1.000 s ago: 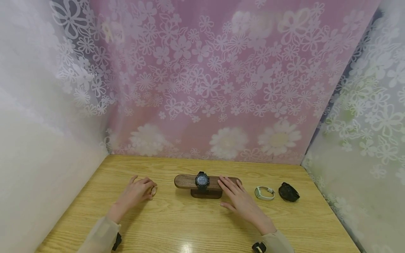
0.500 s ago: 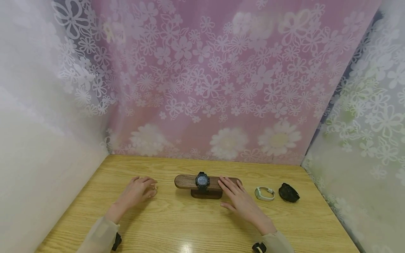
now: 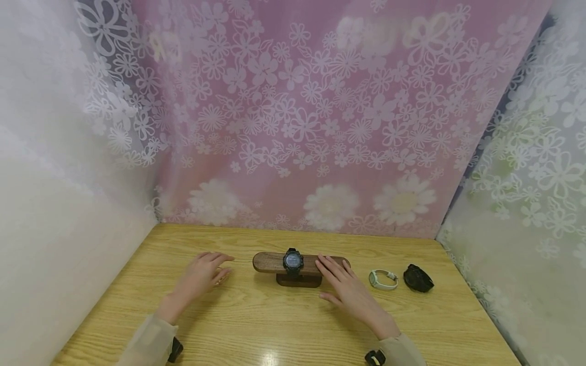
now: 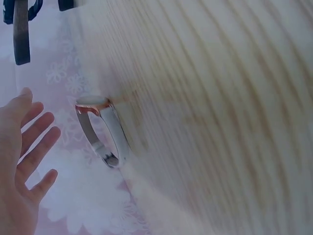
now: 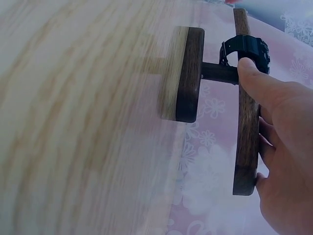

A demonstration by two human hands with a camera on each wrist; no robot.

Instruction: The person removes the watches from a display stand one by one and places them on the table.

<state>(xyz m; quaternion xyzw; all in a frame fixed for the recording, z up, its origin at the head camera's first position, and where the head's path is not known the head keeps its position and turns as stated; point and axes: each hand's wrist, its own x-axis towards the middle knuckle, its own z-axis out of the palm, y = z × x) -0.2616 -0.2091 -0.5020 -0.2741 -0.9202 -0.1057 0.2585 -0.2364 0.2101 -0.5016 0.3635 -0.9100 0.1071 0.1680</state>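
Note:
In the head view my left hand (image 3: 196, 279) hovers over the table's left part with its fingers loosely extended. Beside it in the left wrist view, apart from the fingers, a watch (image 4: 105, 125) with a pale strap and rose-gold case stands on the table. From the head that watch is mostly hidden by the hand. My right hand (image 3: 350, 297) rests straight fingers across the right end of a dark wooden watch stand (image 3: 267, 262), thumb spread towards me. A black digital watch (image 3: 293, 261) is strapped round the middle of the stand's bar.
Right of the stand lie a mint-green watch (image 3: 383, 280) and a bulky black watch (image 3: 417, 278). The wooden table (image 3: 256, 325) is bounded by a pink flowered curtain (image 3: 316, 127) behind and pale sheets on both sides.
My left hand has let go of the pale-strapped watch, its fingers have straightened, and it has shifted slightly right. The right hand and the stand have stayed put.

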